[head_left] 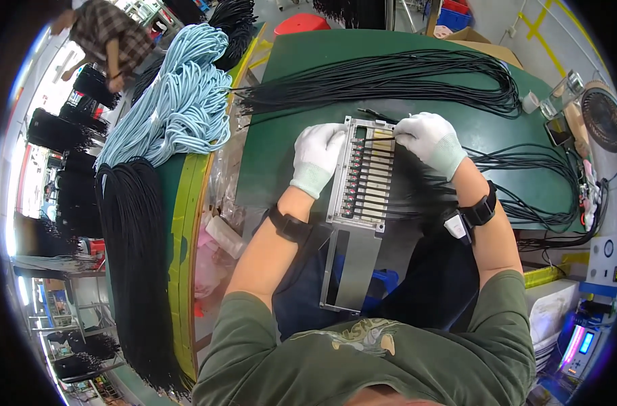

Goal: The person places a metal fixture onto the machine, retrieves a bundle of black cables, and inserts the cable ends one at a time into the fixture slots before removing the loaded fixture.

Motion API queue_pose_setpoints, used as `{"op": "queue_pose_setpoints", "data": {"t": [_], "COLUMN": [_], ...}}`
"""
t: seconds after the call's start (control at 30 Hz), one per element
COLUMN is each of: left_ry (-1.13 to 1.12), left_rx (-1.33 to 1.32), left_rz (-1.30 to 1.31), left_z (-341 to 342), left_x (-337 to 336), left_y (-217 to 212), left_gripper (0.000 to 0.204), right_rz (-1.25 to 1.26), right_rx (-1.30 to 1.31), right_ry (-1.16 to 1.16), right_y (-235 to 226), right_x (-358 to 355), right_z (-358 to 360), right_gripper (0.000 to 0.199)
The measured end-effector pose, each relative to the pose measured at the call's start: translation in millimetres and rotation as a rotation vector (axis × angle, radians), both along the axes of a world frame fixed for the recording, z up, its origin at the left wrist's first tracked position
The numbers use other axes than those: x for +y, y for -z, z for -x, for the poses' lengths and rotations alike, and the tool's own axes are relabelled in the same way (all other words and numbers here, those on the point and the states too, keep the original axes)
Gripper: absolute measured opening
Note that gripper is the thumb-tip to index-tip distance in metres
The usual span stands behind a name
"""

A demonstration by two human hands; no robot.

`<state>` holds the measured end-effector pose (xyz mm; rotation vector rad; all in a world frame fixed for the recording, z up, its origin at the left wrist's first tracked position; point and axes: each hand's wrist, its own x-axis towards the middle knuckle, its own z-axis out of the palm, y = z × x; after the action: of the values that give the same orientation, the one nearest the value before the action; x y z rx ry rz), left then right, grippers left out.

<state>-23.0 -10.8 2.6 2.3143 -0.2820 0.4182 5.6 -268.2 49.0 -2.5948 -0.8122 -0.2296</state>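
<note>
A long metal fixture (349,252) stands upright in front of me, its upper part over the green table. Black cables lie side by side in its row of slots, with small connector ends along the left and their tails running off to the right. My gloved left hand (317,150) is closed at the fixture's upper left edge; whatever its fingertips hold is hidden. At the upper right edge, my gloved right hand (428,137) pinches a black cable (383,139) that stretches across the top slots.
The green table (301,54) carries a long bundle of black cables (389,81) at the back and looped cables (552,183) on the right. Light blue cables (180,101) and black ones (136,257) cover the left bench. A fan (602,116) stands far right; a person (112,40) works far left.
</note>
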Motion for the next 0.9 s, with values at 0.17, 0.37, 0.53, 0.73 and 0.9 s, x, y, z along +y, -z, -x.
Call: {"op": "queue_pose_setpoints", "data": {"t": [0.17, 0.37, 0.53, 0.73, 0.9], "left_ry": [0.002, 0.089, 0.174, 0.266, 0.285], "left_rx": [0.074, -0.165, -0.116, -0.102, 0.064], "left_rz": [0.039, -0.116, -0.456, -0.362, -0.096], "left_z": [-0.7, 2.9, 7.4, 3.1, -5.9], "left_x": [1.9, -17.5, -26.2, -19.2, -12.2], "left_y": [-0.3, -0.5, -3.3, 2.1, -4.9], "left_gripper": [0.022, 0.029, 0.035, 0.036, 0.032], "right_rz": [0.069, 0.087, -0.005, 0.153, 0.114], "right_rx": [0.016, 0.051, -0.068, -0.107, -0.116], "right_ry": [0.027, 0.026, 0.080, 0.190, 0.158], "right_y": [-1.4, -0.9, 6.4, 14.1, 21.9], "right_x": [1.1, 7.7, 3.1, -11.7, -12.5], "right_z": [0.8, 4.6, -2.8, -26.7, -24.3], "right_gripper": [0.012, 0.010, 0.011, 0.015, 0.014]}}
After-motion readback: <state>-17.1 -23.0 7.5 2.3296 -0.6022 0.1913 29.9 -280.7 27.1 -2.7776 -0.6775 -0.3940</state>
